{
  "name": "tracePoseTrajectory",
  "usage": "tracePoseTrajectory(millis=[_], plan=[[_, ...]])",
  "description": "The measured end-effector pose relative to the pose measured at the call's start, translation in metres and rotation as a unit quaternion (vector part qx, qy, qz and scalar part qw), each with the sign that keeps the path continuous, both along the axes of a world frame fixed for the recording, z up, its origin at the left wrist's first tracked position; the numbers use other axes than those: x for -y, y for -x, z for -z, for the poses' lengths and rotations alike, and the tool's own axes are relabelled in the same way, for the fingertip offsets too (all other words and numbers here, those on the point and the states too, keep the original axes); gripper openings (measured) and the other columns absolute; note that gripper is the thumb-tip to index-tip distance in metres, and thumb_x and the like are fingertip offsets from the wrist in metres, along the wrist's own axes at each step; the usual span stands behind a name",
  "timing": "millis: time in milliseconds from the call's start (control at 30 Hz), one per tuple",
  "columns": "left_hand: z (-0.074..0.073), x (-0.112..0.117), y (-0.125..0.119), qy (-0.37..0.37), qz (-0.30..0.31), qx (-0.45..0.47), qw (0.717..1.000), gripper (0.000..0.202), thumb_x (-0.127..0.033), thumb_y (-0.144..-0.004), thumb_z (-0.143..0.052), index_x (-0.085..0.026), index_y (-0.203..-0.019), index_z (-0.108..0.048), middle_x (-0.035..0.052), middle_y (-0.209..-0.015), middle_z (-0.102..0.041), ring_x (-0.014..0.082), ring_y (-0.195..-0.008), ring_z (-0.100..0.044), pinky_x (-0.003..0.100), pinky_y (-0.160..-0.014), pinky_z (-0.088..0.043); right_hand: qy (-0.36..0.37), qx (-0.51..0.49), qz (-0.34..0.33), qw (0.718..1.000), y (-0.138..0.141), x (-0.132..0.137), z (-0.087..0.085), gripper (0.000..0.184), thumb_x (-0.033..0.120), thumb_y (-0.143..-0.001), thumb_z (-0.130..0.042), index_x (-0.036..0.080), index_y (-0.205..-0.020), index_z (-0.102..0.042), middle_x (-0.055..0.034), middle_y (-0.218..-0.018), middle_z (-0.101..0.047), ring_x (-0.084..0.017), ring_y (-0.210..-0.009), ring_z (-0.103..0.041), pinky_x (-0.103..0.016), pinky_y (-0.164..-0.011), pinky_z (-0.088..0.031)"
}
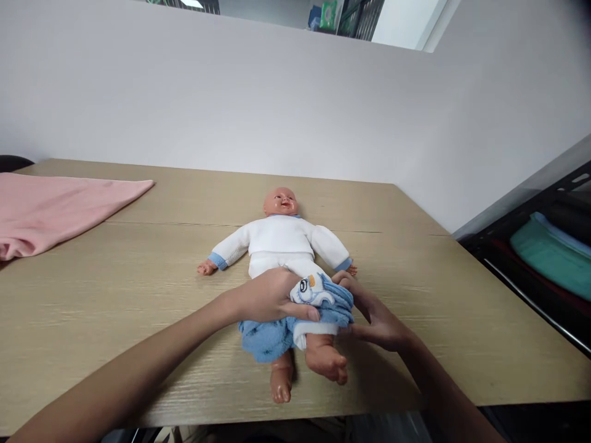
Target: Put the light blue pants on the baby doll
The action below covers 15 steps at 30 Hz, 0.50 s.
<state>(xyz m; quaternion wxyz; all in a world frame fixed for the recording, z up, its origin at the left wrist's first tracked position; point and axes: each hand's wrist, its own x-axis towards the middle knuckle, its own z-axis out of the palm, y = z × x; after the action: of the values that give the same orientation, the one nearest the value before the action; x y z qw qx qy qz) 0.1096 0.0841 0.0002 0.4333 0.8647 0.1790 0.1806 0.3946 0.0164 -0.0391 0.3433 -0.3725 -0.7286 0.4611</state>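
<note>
A baby doll [281,237] lies on its back on the table, head away from me, in a white top with blue cuffs. Fluffy blue pants [265,339] with white hems are bunched around its lower legs, and both bare feet stick out below. My left hand [277,296] is closed on the pants' upper edge, between the legs, with the thumb lying over the cloth. On the other side, my right hand [369,314] grips the bunched cloth around the doll's leg at the right. A white cartoon patch shows between my hands. Some of my fingertips are hidden behind the cloth.
The wooden table [138,271] reaches back to a white wall. A pink cloth [60,209] lies at the left. Right of the table stands a black rack [521,277] with a folded green cloth [554,252] on it. The table's front edge runs just below the doll's feet.
</note>
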Motion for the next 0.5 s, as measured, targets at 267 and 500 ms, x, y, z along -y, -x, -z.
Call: tracePoseTrajectory(millis=[267,500], plan=[[-0.006,0.016,0.008,-0.088,-0.194,-0.058,0.975,0.05,-0.069,-0.101,-0.063,-0.022,-0.088,-0.058,-0.0022,-0.077,-0.061,0.0181,-0.073,-0.055,0.032,-0.069,-0.037,0.016,-0.04,0.104,0.994,0.013,-0.044,0.017,0.048,0.071,-0.099,-0.064,0.026,-0.086,-0.055,0.0033,-0.077,-0.042,-0.017,-0.07,-0.04,-0.03,-0.065,-0.039],[-0.005,0.005,0.01,-0.172,-0.27,-0.109,0.941,0.047,-0.068,-0.106,-0.056,-0.022,-0.099,-0.059,-0.0007,-0.076,-0.065,0.024,-0.075,-0.064,0.036,-0.076,-0.039,-0.002,-0.029,0.087,0.996,0.035,-0.064,0.016,0.04,0.065,-0.098,-0.069,0.027,-0.108,-0.067,-0.0012,-0.097,-0.062,-0.021,-0.089,-0.057,-0.032,-0.085,-0.05]])
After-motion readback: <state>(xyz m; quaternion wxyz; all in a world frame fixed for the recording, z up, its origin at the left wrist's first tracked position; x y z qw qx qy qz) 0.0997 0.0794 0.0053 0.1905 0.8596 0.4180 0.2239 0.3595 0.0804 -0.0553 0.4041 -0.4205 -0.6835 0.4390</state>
